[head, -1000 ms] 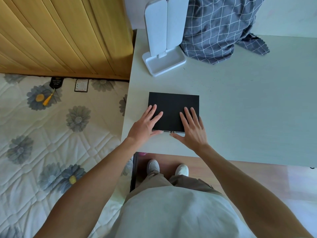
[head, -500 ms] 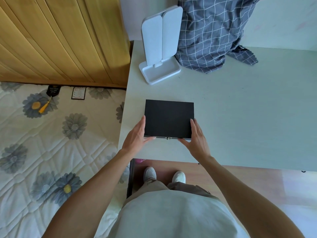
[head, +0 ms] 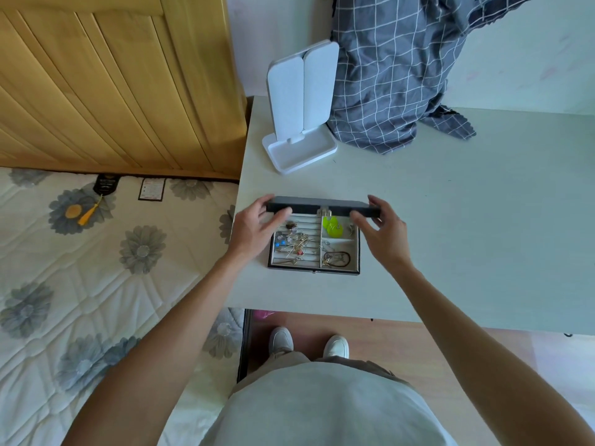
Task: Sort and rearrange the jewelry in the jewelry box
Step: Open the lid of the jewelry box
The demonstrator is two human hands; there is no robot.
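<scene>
A black jewelry box (head: 314, 272) stands on the white table, its lid (head: 322, 207) raised at the far side. My left hand (head: 254, 225) grips the lid's left end, thumb under its front edge. My right hand (head: 383, 230) pinches the lid's right end. Inside, the left section (head: 294, 247) has ring rolls with several small earrings and pins scattered across them. On the right, a bright green piece (head: 333, 226) lies in the top compartment and a dark cord bracelet (head: 338, 258) in the bottom one.
A white stand with a tray base (head: 301, 123) is at the table's back left, next to a grey checked cloth (head: 396, 75). The table's (head: 450, 236) left edge borders a flower-patterned mattress (head: 96, 268) and a wooden headboard (head: 112, 85). My feet show below the front edge.
The box was closed with both hands at its front edge; now the lid is lifted up and back by both hands, exposing the jewelry inside.
</scene>
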